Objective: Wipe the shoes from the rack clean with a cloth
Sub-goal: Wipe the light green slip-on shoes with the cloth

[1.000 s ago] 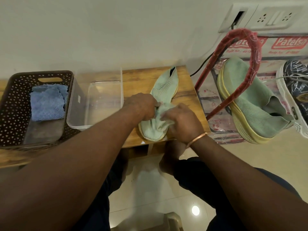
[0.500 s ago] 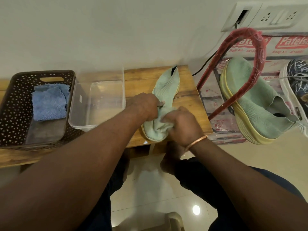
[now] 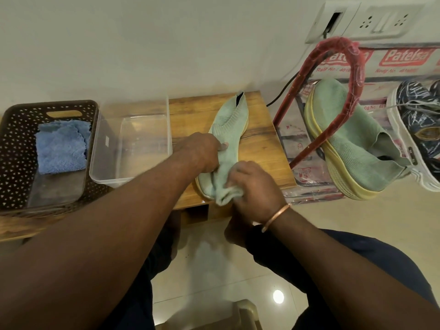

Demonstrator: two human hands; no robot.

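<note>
Mint-green knit shoe [image 3: 231, 122] with a yellow sole lies on the desk [image 3: 259, 148], just right of the clear tub [image 3: 133, 144]. Left hand [image 3: 200, 151] fingers grasp its middle. Right hand [image 3: 254, 186] fingers clutch a pale green cloth [image 3: 226, 189] on the toe.

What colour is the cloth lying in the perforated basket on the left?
The cloth is light blue; the head view shows it clearly in the basket.

Patterned sneaker [image 3: 419, 120] partly beyond right edge.
</note>
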